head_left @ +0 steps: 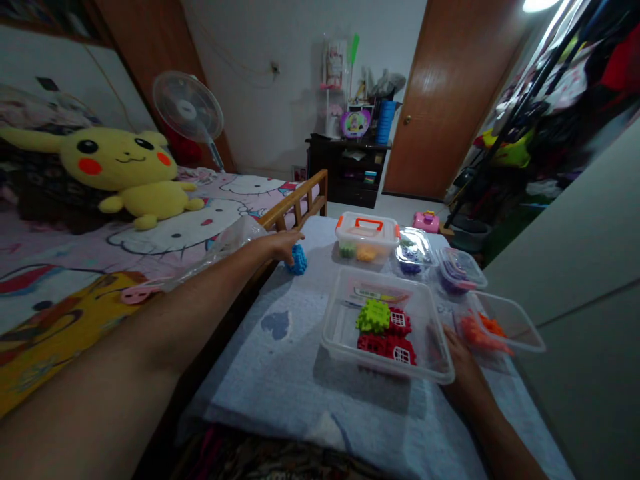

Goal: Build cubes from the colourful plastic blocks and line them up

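My left hand (286, 245) reaches out to the far left edge of the table, its fingers closed on a blue toothed building block (299, 260). A clear plastic box (335, 313) stands in the middle of the table without a lid. Inside it lie a lime-green toothed block (374, 316) and several red blocks (373, 345), some with white window frames. Beside the box's right wall is my right hand (463, 367), fingers stretched forward along the plastic. The wall and rim partly cover those fingers, and I see nothing held in them.
A lidded box with orange handle (367, 230) stands at the back. Clear tubs hold dark blue (413, 257), purple (457, 270) and orange pieces (483, 330). A wooden bed rail (300, 207) borders the table's left; a bed with a yellow plush toy (135, 173) lies beyond.
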Demonstrator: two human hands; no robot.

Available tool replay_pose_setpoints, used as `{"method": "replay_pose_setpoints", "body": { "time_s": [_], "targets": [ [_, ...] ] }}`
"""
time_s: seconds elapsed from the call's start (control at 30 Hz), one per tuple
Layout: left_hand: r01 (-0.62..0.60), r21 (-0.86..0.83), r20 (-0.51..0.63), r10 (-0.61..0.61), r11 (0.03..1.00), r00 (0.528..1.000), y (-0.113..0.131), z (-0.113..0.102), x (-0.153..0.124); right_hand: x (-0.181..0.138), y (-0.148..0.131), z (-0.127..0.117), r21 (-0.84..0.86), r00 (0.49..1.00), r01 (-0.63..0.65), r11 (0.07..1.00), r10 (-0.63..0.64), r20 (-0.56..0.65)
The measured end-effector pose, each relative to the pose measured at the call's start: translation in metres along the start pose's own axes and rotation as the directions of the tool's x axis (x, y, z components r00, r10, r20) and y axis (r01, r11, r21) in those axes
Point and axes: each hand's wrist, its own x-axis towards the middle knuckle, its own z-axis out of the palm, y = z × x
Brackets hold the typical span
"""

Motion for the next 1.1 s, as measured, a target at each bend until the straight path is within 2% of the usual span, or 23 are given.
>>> {"method": "replay_pose_setpoints", "body": {
  "time_s": [0.1,0.2,0.37,0.67,0.93,1.1],
  "targets": [
    [0.029,-0.004,0.034,-0.029,1.0,0.999,0.002,0.006,0.007,-0.001,0.007,0.003,0.008,0.999,0.028,1.0,-0.028,0.031],
    [0.046,-0.002,0.07,-0.045,0.999,0.997,0.002,0.012,0.012,-0.002,0.008,0.004,0.016,1.0,-0.009,1.0,0.009,0.022],
    [0.021,0.041,0.052,-0.023,0.999,0.998,-0.002,0.018,0.016,-0.002,0.001,0.002,0.009,0.999,-0.04,0.999,0.04,0.017],
    [0.009,0.099,0.066,-0.015,0.995,0.998,0.002,0.016,0.016,-0.002,-0.004,0.0,0.013,0.998,-0.057,0.998,0.057,0.009],
    [0.026,0.095,0.044,-0.03,0.995,0.999,0.009,0.015,0.009,-0.001,-0.005,-0.001,0.041,0.998,-0.058,0.998,0.058,0.002],
    [0.031,0.118,-0.003,-0.031,0.993,1.0,0.007,0.007,0.005,-0.001,-0.005,0.001,0.038,0.998,-0.067,0.997,0.067,-0.012]
  ]
}}
